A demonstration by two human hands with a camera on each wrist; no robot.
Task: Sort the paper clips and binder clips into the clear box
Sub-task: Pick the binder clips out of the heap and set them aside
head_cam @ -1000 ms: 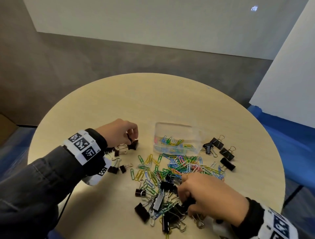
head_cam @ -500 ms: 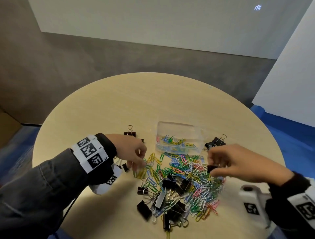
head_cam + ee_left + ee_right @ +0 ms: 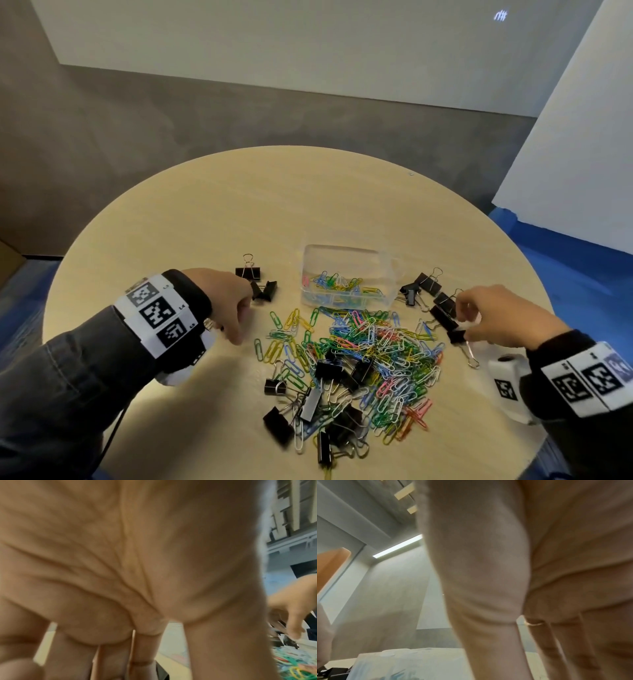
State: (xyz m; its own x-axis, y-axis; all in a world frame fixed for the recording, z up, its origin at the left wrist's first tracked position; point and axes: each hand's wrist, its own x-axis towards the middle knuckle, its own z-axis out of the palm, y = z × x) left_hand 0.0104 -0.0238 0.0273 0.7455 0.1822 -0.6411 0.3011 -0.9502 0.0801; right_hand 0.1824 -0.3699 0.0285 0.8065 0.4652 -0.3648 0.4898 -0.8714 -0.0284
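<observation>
- Since the earlier frame, the right hand [image 3: 496,317] has carried its small black metal binder clip [image 3: 456,336] outward, pinched; left hand [image 3: 226,301] grip unclear.
- Risk: clip dropping beside the clear plastic box [image 3: 387,270]; its dangling wire handle could snag neighbours.

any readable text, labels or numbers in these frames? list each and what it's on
No readable words or brand names.
White band with black square code markers on the left wrist: patterns only; tiny characters beside them too small to read.
White marker band on the right wrist: same, tiny characters unreadable.
White wrist camera housing: one code marker, no text.
Small light mark on the grey wall: too blurred to read.
</observation>
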